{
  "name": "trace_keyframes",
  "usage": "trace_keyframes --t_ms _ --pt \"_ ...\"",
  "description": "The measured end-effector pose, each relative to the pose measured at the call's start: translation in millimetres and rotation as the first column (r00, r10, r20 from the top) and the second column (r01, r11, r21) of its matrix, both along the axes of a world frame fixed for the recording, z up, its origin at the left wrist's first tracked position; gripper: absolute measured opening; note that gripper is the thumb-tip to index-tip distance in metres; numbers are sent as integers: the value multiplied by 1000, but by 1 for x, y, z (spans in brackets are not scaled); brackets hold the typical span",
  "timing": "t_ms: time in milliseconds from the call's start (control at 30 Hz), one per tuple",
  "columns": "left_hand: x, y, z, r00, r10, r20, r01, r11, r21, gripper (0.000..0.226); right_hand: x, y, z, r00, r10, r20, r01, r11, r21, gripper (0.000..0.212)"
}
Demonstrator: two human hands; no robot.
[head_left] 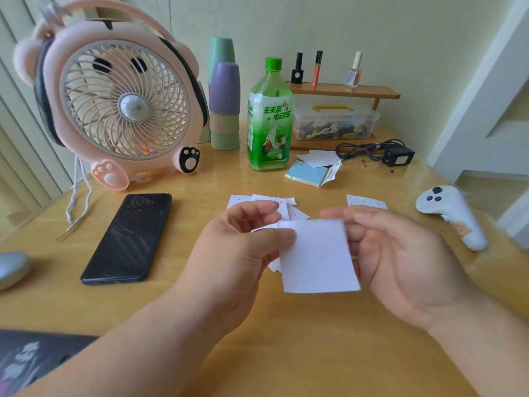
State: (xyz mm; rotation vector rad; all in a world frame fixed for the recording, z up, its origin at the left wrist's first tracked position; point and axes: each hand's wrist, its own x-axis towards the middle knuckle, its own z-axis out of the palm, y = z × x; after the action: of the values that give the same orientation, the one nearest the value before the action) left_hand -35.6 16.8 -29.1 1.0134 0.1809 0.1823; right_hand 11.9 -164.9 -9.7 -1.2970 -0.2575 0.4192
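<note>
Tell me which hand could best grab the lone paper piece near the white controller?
Probably the right hand: the paper piece lies just beyond it; the left hand, pinching the white sheet, is farther.

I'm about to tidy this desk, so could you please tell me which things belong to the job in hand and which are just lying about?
In use: white paper sheet, held by left hand and right hand; small paper pieces; likely the coloured paper pad.
Lying about: fan; phone; green bottle; stacked cups; polish bottles; charger; white controller.
</note>
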Motion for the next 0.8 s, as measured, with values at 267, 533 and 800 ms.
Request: trace_keyframes --t_ms 267,533,800 --pt "1 -1 -1 997 58 47 -62 994 87 43 -15 11 -2 997 -43 60 54 977 -208 70" --pt "0 -4 -4 998 -3 67 -1 998 56 40 -7 5 -4 965 -229 130 242 965 -96 56" --pt "-5 -1 3 997 67 46 -80 925 371 36 2 -10 -1 872 -170 458 345 879 -330 56"
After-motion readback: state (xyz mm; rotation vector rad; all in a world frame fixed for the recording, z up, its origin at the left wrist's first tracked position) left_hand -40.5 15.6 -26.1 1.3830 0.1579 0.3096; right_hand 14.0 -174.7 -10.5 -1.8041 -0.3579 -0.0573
